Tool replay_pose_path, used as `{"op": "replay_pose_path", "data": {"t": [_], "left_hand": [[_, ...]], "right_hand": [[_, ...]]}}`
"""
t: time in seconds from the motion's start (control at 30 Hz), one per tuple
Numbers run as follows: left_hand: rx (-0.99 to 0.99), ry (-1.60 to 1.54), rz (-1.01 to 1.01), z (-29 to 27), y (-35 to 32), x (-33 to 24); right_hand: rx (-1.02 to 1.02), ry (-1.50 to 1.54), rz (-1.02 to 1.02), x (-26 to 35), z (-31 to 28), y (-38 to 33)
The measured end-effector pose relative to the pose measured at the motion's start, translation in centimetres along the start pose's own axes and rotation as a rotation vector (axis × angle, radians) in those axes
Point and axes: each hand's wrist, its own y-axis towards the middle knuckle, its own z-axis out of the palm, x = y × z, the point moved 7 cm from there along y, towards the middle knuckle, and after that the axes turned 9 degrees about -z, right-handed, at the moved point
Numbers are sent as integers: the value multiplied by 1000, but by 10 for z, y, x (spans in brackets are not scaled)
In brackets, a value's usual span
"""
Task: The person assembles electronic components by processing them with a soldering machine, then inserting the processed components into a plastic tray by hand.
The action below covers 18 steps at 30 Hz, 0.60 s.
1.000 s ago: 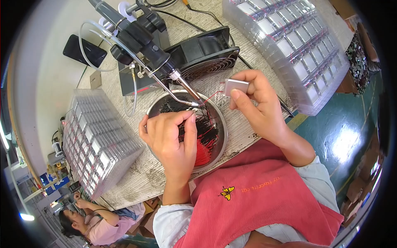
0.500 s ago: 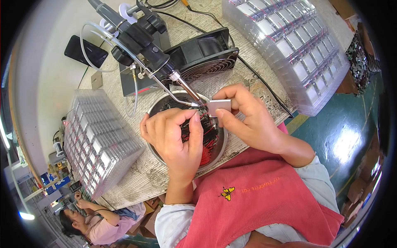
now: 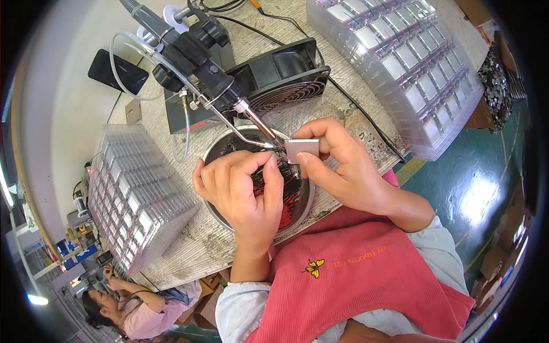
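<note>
A round metal bowl sits on the bench and serves as the anchor of the scene; both hands work over it. The right hand hovers over the bowl's upper right rim, its thumb and fingers pinched shut on a small flat silver-grey square part, held with its face toward the camera. The left hand lies over the middle of the bowl, its fingers curled together with the tips pressed close to the left edge of the square part; they seem to pinch thin red and black wires, though exactly what they grip cannot be made out. More of those wires lie heaped inside the bowl beneath the hands. A soldering iron fixed in a black holder slants down from above the bowl, its tip ending just beside the square part's upper left corner. Directly behind the bowl stands a black fan. To the left of the bowl rests a stack of clear compartment trays, and another stack of such trays lies well off to the upper right.
</note>
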Motion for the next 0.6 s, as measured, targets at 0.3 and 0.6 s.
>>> {"op": "replay_pose_path", "data": {"t": [0.3, 0.6], "left_hand": [[-9, -1, -2, 1, 0, -1], [4, 26, 16, 1, 0, -3]], "right_hand": [[-9, -5, -6, 2, 0, -1], [-16, -54, -59, 4, -1, -2]]}}
